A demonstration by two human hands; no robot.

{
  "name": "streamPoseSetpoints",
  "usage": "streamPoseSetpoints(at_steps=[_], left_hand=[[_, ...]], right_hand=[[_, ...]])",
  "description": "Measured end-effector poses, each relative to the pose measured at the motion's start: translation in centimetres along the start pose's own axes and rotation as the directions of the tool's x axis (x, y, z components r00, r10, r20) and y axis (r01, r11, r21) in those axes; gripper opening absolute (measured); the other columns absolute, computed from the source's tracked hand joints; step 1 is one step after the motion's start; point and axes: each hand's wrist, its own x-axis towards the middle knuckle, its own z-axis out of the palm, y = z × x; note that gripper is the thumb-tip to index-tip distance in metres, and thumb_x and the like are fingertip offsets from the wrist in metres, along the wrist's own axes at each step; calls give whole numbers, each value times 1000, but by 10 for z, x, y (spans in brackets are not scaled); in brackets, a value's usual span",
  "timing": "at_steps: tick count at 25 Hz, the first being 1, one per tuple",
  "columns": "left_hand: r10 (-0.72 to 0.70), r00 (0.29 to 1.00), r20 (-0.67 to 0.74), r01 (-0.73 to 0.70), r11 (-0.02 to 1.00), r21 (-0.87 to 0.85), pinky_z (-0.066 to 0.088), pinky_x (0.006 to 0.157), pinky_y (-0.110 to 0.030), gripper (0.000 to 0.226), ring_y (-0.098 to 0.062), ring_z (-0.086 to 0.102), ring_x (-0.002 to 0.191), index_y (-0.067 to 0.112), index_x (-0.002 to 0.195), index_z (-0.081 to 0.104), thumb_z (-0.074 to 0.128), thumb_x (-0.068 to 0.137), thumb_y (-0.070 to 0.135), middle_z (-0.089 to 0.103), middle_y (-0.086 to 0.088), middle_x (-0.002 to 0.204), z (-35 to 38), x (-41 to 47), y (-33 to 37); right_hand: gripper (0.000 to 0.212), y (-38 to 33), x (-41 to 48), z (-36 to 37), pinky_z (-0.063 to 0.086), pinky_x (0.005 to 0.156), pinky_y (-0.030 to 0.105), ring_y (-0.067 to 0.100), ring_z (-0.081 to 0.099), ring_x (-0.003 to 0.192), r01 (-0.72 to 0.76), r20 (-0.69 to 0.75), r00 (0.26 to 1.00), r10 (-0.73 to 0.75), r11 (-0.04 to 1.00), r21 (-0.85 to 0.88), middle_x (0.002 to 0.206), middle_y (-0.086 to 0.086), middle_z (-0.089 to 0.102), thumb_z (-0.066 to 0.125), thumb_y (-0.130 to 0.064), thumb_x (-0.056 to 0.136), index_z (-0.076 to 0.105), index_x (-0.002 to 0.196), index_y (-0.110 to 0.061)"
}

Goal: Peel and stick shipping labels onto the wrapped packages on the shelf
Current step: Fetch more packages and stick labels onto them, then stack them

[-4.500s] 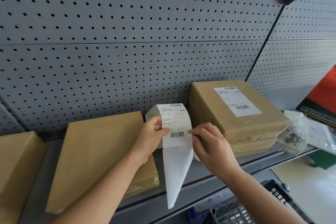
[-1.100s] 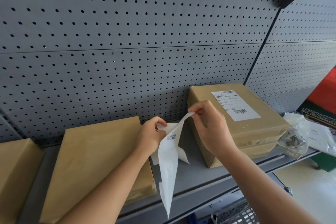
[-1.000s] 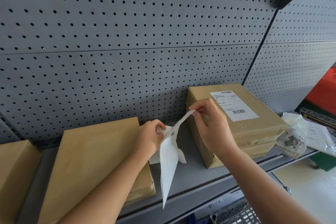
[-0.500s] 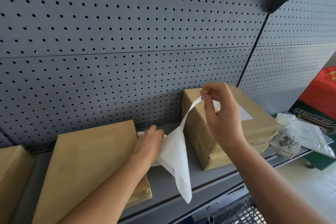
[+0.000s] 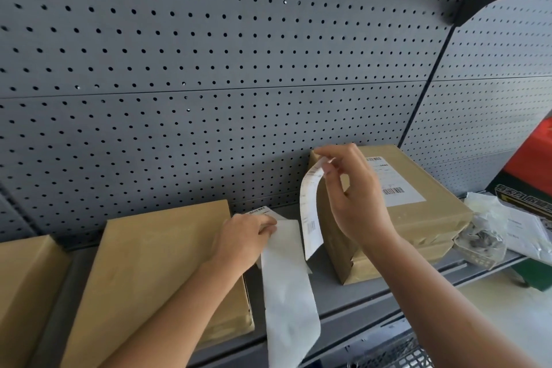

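Now the peeled label [image 5: 310, 212] hangs to the right of the bare brown package [image 5: 155, 272] in the middle of the shelf [image 5: 352, 306], pinched by its top end between the thumb and fingertips of the right hand [image 5: 355, 203]. Its long axis runs almost straight up and down, printed face turned towards the package. The left hand [image 5: 245, 237] sits at that package's back right corner, fingers curled round the white backing strip [image 5: 288, 293], which droops over the shelf edge just right of the package. The label looks free of the strip, though whether its lowest corner has cleared it is hard to tell. Further right of the bare package stands another one [image 5: 430, 218] that already carries its sticker [image 5: 394, 188]. So the target lies to the left of the label and lower. The left hand is the nearer one, but it is busy with the strip. The right hand would likely have to carry the label leftward across the strip and tip it from hanging to flat, so it meets the package top squarely without creasing.
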Motion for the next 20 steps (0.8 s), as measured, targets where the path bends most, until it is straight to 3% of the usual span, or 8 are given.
streamPoseSetpoints(at_steps=[3, 5, 7, 9, 12, 14, 17, 20], left_hand=[[-11, 999, -54, 10, 1000, -25, 52, 80, -26, 28, -6, 70, 85, 41, 120, 72, 52, 101, 48, 78, 15, 102, -12, -2, -3], [-82, 994, -74, 63, 969, -240, 46, 67, -23, 23, -1, 63, 74, 37, 110, 74, 52, 102, 42, 74, 15, 89, -23, -4, -3], [-165, 983, -81, 90, 815, -573, 47, 66, -27, 28, -4, 62, 70, 31, 101, 74, 49, 103, 43, 70, 8, 80, -35, -7, -3], [-131, 989, -65, 41, 674, -737, 51, 69, -33, 41, -9, 68, 80, 27, 104, 74, 46, 99, 56, 73, 1, 88, -48, -13, -2], [-48, 998, -47, -8, 608, -794, 56, 71, -29, 46, -12, 72, 89, 24, 112, 72, 56, 90, 61, 77, 2, 100, -65, -27, 4], [-63, 995, -81, -23, 635, -772, 55, 68, -26, 26, -8, 70, 80, 24, 105, 74, 68, 91, 45, 77, 1, 95, -71, -33, 5], [-135, 983, -122, -5, 650, -760, 59, 68, -38, 8, -16, 74, 79, 23, 96, 75, 70, 95, 29, 78, 1, 89, -79, -38, -2], [-243, 960, -138, 40, 609, -792, 58, 66, -28, 9, -15, 76, 79, 22, 95, 77, 69, 96, 25, 80, 3, 88, -88, -44, -13]], right_hand=[[21, -2, -1, 9, 46, 72, 20, 8, 56, 83, 6, 43, 999, -6, 1000, 5, 97, -1, 60, 54, -1, 99, 64, 114, -11], [21, -4, -1, 15, 46, 71, 20, 8, 56, 83, 5, 69, 998, -5, 1000, 12, 96, -2, 61, 55, -2, 98, 64, 114, -12], [21, -6, 0, 21, 45, 69, 17, 5, 55, 82, 7, 99, 995, -8, 1000, 10, 95, -4, 61, 56, -2, 98, 65, 114, -13], [21, -9, 1, 28, 44, 69, 13, -1, 54, 82, 6, 137, 991, -8, 1000, 18, 95, -7, 61, 57, -3, 97, 66, 114, -12], [20, -14, 1, 40, 45, 67, 16, 0, 54, 80, 9, 171, 985, -17, 999, 48, 95, -8, 61, 58, -6, 97, 66, 115, -13], [21, -19, 2, 47, 50, 68, 24, 4, 56, 83, 21, 198, 980, -31, 998, 56, 97, -9, 63, 58, -9, 98, 66, 116, -15], [25, -28, 4, 60, 55, 70, 30, 7, 58, 88, 41, 238, 970, -56, 997, 68, 104, -12, 61, 58, -12, 98, 64, 122, -17], [37, -37, 6, 70, 52, 73, 20, 4, 57, 84, 38, 237, 970, -54, 997, 71, 116, -14, 54, 59, -11, 96, 59, 132, -21]])
